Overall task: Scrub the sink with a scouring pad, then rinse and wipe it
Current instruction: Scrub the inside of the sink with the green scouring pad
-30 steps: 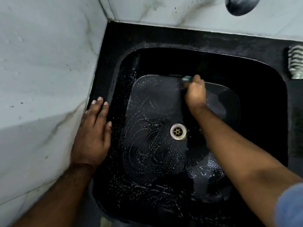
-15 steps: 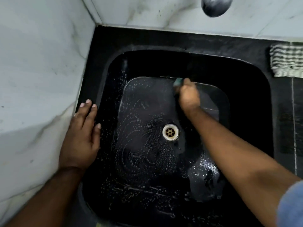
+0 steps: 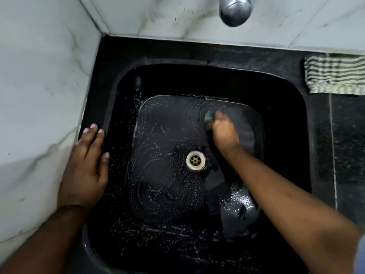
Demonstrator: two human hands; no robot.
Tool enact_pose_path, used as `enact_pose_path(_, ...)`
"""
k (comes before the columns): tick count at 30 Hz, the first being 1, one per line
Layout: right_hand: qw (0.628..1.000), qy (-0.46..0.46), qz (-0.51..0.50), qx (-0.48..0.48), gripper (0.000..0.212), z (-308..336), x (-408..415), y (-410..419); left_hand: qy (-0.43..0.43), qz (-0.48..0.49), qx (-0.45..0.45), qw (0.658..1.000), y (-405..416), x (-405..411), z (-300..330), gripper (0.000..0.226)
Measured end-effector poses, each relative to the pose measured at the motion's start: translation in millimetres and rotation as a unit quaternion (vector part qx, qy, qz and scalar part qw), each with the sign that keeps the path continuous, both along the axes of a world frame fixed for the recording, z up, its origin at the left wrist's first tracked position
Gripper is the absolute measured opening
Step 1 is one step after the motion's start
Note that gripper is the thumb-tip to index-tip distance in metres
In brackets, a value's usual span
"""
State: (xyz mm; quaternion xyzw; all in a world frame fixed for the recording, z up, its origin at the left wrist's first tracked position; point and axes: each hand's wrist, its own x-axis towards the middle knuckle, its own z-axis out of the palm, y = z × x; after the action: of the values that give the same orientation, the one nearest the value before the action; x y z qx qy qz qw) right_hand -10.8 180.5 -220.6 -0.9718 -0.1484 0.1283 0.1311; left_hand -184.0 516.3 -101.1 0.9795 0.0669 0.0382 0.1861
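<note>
The black sink (image 3: 286,107) is deep and square, its floor streaked with soap bubbles around a metal drain (image 3: 195,160). My right hand (image 3: 225,133) reaches into the basin and grips a green scouring pad (image 3: 208,116), pressing it on the floor beyond the drain, toward the back. Only the pad's far end shows past my fingers. My left hand (image 3: 84,167) lies flat with straight fingers on the sink's left rim, beside the wall.
A chrome tap spout (image 3: 235,10) hangs over the back of the sink. A striped cloth (image 3: 335,76) lies folded on the black counter at the back right. White marble walls (image 3: 39,76) close in the left and back sides.
My right hand has drawn the pad back from the basin's far edge toward the drain. My left hand stays on the rim. The view has shifted, showing more of the cloth.
</note>
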Motion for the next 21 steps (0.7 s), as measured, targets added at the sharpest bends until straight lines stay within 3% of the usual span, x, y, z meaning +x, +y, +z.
enact_pose_path(3,0.999,-0.008,-0.034,-0.013,0.027,12.8,-32.8,-36.0,-0.002,0.002,-0.002,1.000,0.1,0.8,-0.7,0.058)
enact_pose_path(5,0.991,-0.026,-0.120,-0.052,0.029,23.1,-17.1,-52.0,0.003,0.005,-0.005,1.000,0.3,0.2,-0.6,0.058)
enact_pose_path(8,0.983,-0.036,-0.179,-0.023,0.030,20.2,23.5,-43.6,0.007,-0.001,-0.005,1.000,-0.1,0.2,-0.6,0.057)
enact_pose_path(11,0.980,0.006,-0.199,0.022,0.026,15.0,28.8,-14.9,0.003,0.008,0.001,1.000,-1.9,-0.4,-0.2,0.057)
enact_pose_path(14,0.994,0.040,-0.099,-0.028,0.030,19.5,-25.1,-19.7,-0.007,0.000,-0.008,1.000,-1.0,2.8,2.6,0.057)
enact_pose_path(17,0.986,-0.010,-0.165,-0.019,0.037,20.3,-43.4,-60.9,-0.014,-0.004,-0.009,1.000,-1.0,1.1,0.9,0.056)
enact_pose_path(21,0.973,-0.040,-0.225,-0.021,0.039,8.7,10.6,-58.6,-0.016,-0.011,-0.012,1.000,-0.1,0.7,-0.9,0.056)
